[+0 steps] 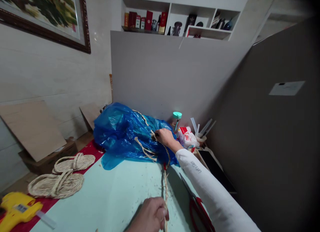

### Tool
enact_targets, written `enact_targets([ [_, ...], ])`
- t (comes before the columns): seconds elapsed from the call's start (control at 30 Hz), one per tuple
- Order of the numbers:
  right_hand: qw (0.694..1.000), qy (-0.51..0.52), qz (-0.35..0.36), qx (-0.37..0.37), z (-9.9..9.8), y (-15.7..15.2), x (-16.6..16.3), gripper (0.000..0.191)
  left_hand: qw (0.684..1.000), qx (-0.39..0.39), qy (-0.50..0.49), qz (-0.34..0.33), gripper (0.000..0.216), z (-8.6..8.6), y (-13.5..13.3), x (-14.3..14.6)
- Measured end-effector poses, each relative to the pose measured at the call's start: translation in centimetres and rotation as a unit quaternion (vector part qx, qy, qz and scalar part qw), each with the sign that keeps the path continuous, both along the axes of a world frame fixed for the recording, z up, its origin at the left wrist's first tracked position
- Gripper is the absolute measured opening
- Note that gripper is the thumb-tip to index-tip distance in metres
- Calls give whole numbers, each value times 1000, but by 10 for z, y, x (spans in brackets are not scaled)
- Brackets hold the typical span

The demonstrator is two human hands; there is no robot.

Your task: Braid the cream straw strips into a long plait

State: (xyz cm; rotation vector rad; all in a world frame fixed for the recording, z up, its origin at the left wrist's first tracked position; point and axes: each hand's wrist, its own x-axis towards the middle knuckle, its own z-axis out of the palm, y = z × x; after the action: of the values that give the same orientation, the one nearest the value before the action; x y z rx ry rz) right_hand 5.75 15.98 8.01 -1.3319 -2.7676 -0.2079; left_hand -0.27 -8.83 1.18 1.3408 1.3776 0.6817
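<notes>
My right hand (163, 136) reaches out to the blue plastic bag (125, 133) at the back of the pale green table (120, 195). Its fingers are closed on a strand of straw rope (165, 178) where the rope comes out of the bag. The rope runs from there toward me to my left hand (150, 215), which pinches its near end close to the table's front. A red band marks the rope halfway along. More rope loops lie over the bag.
Red-handled scissors (197, 205) lie under my right forearm. Two coils of straw rope (60, 178) and a yellow glue gun (17, 208) sit at the left. A teal-capped bottle (176, 120), a red-and-white packet (187, 137) and glue sticks (202, 128) stand behind. Grey partitions close off the back and right.
</notes>
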Motion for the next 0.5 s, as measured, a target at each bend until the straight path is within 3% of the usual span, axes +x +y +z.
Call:
enact_targets([
  [0.2, 998, 15, 41, 35, 4, -9, 0, 24, 1000, 0, 6, -6, 14, 5, 0, 0],
  [0.5, 998, 0, 4, 56, 9, -11, 3, 28, 1000, 5, -7, -3, 14, 2, -1, 0],
])
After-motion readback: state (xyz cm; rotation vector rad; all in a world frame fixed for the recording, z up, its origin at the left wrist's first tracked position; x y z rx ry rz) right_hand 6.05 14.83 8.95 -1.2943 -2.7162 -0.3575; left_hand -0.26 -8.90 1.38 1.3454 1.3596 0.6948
